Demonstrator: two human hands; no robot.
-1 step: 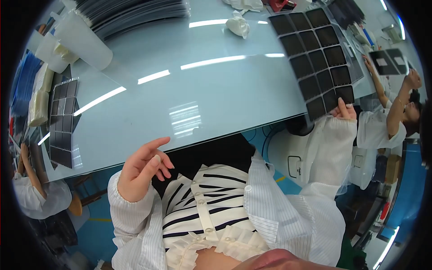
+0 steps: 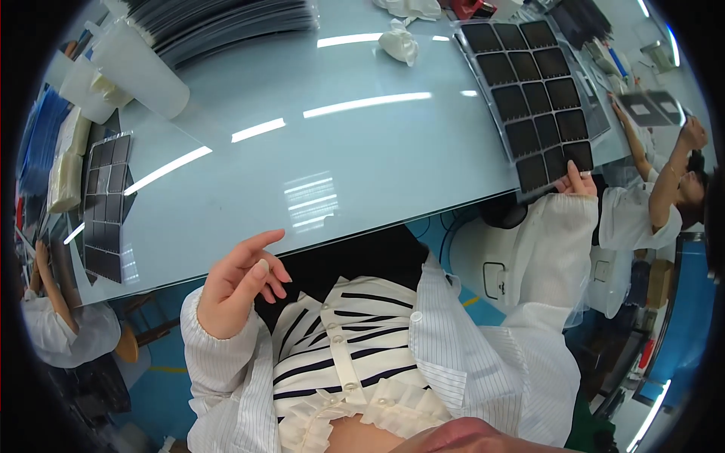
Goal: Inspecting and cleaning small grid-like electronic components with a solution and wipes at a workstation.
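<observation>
At the right of the table, my right hand (image 2: pixel 576 181) is closed on the near edge of a clear compartmented tray (image 2: pixel 487 92), thumb and fingers at its corner. Dark square pieces (image 2: pixel 537 98) fill the tray in three columns of several rows. Its near end reaches the table's front edge, and I cannot tell whether the whole tray lies flat. My left hand (image 2: pixel 248 278) holds nothing. It hovers by the table's front edge, in front of my body, with loosely bent fingers apart.
A similar dark-celled tray (image 2: pixel 106 204) lies at the left, beside white plastic containers (image 2: pixel 140 68). A stack of dark sheets (image 2: pixel 226 26) stands at the back, near a crumpled white wad (image 2: pixel 399 45). At the right, another person's hands hold a dark panel (image 2: pixel 651 109).
The tray in my right hand has shifted slightly away from me and changed its tilt. My left hand has stayed put. The other person's panel at the right has tilted.
</observation>
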